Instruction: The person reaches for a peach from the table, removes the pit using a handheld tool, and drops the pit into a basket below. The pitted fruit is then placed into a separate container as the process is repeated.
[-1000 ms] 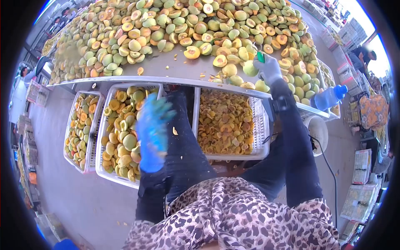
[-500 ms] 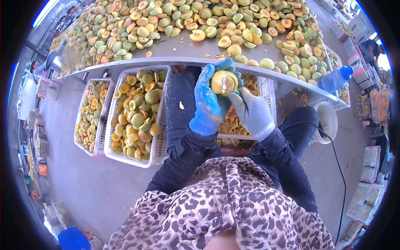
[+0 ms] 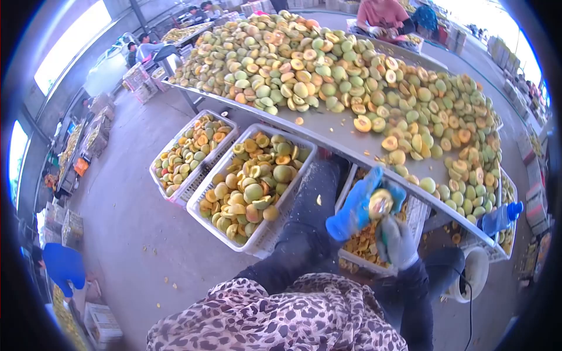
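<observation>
My left hand (image 3: pixel 358 209), in a blue glove, is closed around a cut fruit half (image 3: pixel 380 203) whose open face looks toward me. Just below it, my right hand (image 3: pixel 398 241), in a pale grey glove, is closed, with a dark green thing showing at its fingers; its shape is blurred. Both hands are over a white crate (image 3: pixel 375 268) of orange fruit scraps, at the near edge of the metal table (image 3: pixel 328 130), which is heaped with cut fruit (image 3: pixel 293 64).
Two white crates (image 3: pixel 256 235) (image 3: pixel 233 136) of fruit halves stand at the left. A blue bottle (image 3: pixel 497 219) is at the table's right end, above a white bucket (image 3: pixel 475 274) and a black cable. Across the table sits a person in pink (image 3: pixel 380 13); another in blue (image 3: pixel 63 268) is at lower left.
The view has swung, so the table now slants and the crates and hands sit elsewhere in view. My right hand has drawn down, slightly away from the fruit in my left hand.
</observation>
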A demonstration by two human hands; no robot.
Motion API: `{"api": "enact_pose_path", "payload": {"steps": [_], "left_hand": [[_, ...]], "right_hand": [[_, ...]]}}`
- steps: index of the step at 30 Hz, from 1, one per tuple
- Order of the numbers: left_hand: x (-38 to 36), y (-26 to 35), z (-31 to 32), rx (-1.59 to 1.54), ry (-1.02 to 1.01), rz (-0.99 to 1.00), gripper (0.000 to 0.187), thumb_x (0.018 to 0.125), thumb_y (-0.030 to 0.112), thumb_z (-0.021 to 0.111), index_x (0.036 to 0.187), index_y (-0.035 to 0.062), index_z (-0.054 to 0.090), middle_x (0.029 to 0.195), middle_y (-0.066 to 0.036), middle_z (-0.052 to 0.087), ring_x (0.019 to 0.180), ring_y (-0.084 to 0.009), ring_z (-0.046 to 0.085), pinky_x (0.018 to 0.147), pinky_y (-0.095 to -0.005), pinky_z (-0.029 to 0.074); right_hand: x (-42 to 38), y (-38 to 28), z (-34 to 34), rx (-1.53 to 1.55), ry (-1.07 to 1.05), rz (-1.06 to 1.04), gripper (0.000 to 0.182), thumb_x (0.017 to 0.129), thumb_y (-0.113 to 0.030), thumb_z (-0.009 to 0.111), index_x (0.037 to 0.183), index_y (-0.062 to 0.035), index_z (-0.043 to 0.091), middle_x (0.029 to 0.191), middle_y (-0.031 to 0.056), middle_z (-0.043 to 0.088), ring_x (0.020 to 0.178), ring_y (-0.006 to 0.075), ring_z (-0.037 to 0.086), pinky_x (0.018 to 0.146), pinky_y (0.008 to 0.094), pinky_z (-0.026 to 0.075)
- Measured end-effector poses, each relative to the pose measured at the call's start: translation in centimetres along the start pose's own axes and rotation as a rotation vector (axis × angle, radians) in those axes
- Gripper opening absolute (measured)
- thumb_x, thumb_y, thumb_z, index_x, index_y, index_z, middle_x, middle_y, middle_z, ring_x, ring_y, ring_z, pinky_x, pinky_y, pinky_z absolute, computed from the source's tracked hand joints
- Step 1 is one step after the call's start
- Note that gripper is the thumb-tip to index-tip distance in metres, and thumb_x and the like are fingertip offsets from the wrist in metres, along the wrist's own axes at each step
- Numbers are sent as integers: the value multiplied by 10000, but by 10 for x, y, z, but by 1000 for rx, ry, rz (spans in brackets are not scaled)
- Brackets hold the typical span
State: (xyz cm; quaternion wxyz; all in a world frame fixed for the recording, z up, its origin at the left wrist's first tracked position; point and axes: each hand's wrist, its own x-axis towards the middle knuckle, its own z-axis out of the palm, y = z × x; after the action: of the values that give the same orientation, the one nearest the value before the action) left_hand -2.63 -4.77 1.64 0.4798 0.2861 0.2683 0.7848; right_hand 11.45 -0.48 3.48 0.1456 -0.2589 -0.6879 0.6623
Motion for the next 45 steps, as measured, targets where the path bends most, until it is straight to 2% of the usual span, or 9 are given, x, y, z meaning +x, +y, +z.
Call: {"api": "enact_pose_path", "payload": {"steps": [9, 18, 19, 24, 27, 31, 32, 42, 45], "left_hand": [[6, -11, 5, 234, -171, 704, 410, 928, 286, 553, 1227, 6, 538, 796, -110, 654, 581, -176, 571, 538, -295, 476], [5, 21, 19, 467, 23, -130, 505, 974, 410, 403, 994, -58, 592, 820, -125, 656, 620, -172, 606, 588, -278, 502], [5, 19, 21, 429, 34, -105, 511, 972, 404, 406, 991, -67, 605, 799, -125, 657, 608, -177, 606, 603, -279, 506], [12, -30, -5, 1136, 268, 914, 381, 962, 292, 492, 845, -36, 646, 712, -96, 647, 566, -175, 608, 567, -266, 503], [5, 6, 30, 263, 96, 7, 309, 966, 228, 494, 899, -37, 638, 722, -74, 633, 562, -170, 601, 564, -255, 498], [12, -27, -12, 1077, 238, 550, 470, 988, 369, 383, 987, -43, 610, 798, -135, 661, 615, -188, 616, 600, -299, 519], [8, 8, 19, 521, 104, -105, 469, 988, 363, 379, 952, -37, 622, 792, -129, 662, 623, -180, 616, 610, -290, 516], [4, -9, 0, 726, -214, 386, 431, 940, 361, 529, 883, -55, 625, 715, -107, 627, 671, -170, 606, 661, -312, 515], [6, 2, 4, 180, -217, -241, 356, 932, 263, 561, 785, -50, 645, 674, -121, 622, 663, -197, 612, 653, -335, 515]], "right_hand": [[-5, -2, -5, -236, -157, -155, 430, 988, -350, 399, 732, -21, 507, 507, 13, 463, 364, 100, 419, 349, 244, 301], [-6, -6, -5, -274, -1, -151, 300, 980, -274, 467, 846, -20, 556, 567, -37, 475, 502, 40, 423, 442, 250, 332], [-7, -7, -8, -183, -42, -46, 339, 961, -266, 496, 917, 55, 597, 656, 180, 592, 612, 251, 609, 579, 373, 441], [-5, -1, -9, -320, 27, -136, 403, 963, -342, 488, 864, 37, 581, 555, 39, 522, 525, 117, 547, 494, 278, 396], [-11, -4, -18, 105, -169, 143, 427, 959, -368, 489, 863, 36, 589, 561, 58, 547, 495, 121, 541, 467, 278, 394], [-3, -2, -2, -137, 22, -63, 379, 981, -346, 413, 798, -36, 531, 541, -10, 456, 410, 72, 430, 361, 237, 329], [-1, 11, -6, -185, 22, -113, 412, 986, -377, 386, 777, -47, 518, 532, -5, 449, 382, 77, 411, 339, 241, 318], [-20, -2, -26, 238, -294, 244, 440, 964, -424, 432, 759, -44, 513, 513, -16, 414, 364, 73, 368, 338, 218, 287], [-20, -11, -21, 140, -332, 251, 433, 941, -448, 467, 761, -56, 506, 531, -24, 395, 376, 63, 345, 348, 205, 279]]}}
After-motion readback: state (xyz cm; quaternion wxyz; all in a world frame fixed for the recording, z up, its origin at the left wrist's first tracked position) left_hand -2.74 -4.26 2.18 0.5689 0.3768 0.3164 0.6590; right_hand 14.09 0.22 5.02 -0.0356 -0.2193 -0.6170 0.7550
